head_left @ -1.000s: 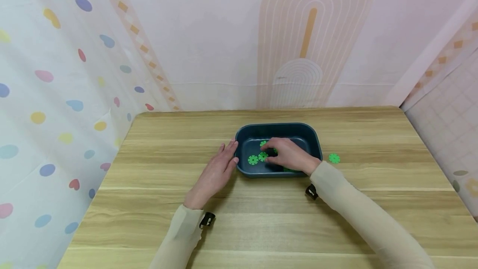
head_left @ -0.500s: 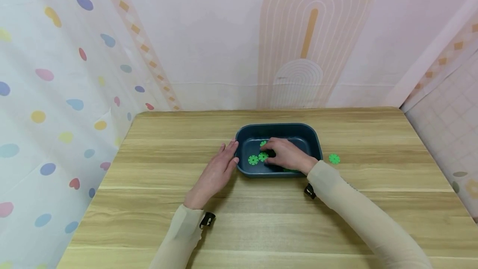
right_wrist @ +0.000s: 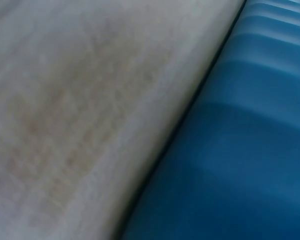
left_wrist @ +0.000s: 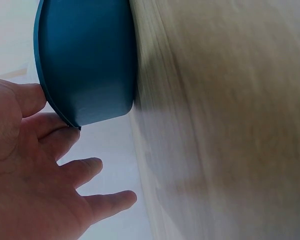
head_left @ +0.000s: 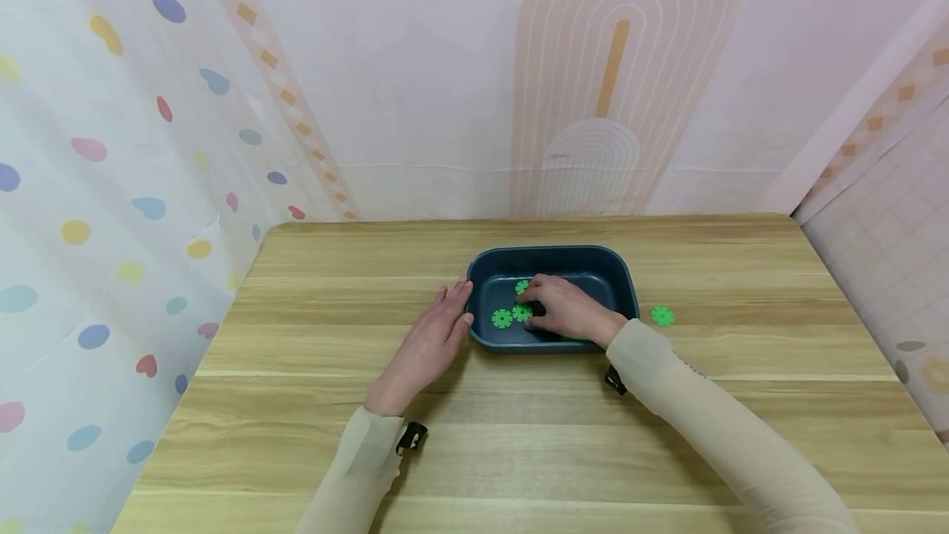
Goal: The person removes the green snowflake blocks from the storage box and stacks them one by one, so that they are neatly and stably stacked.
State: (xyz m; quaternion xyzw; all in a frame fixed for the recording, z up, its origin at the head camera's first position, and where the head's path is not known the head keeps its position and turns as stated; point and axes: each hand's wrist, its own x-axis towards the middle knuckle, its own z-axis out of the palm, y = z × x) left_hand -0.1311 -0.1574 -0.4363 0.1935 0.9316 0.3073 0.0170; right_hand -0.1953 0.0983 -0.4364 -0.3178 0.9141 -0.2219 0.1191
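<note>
A dark blue rectangular bin [head_left: 552,346] stands on the wooden table, with several green notched plastic discs [head_left: 502,319] lying inside. My left hand [head_left: 426,344] touches the bin's left end. In the left wrist view, the thumb and first fingers of that left hand [left_wrist: 35,160] meet the bin's rim while the others spread out. My right hand [head_left: 567,309] reaches over the front right rim into the bin. Its bent fingers and thumb stand apart, close to a green disc. I cannot tell whether it holds one, since the palm side is hidden. The right wrist view shows only the bin's outer wall [right_wrist: 240,160] and tabletop.
One loose green disc [head_left: 663,316] lies on the table [head_left: 296,353] just right of the bin, near the right sleeve. Behind the table hangs a patterned curtain [head_left: 423,81]; a dotted one [head_left: 111,270] hangs at the left.
My right hand has shifted slightly, and the green disc that showed between its fingers and thumb is now out of sight. The left hand and the bin stay put.
</note>
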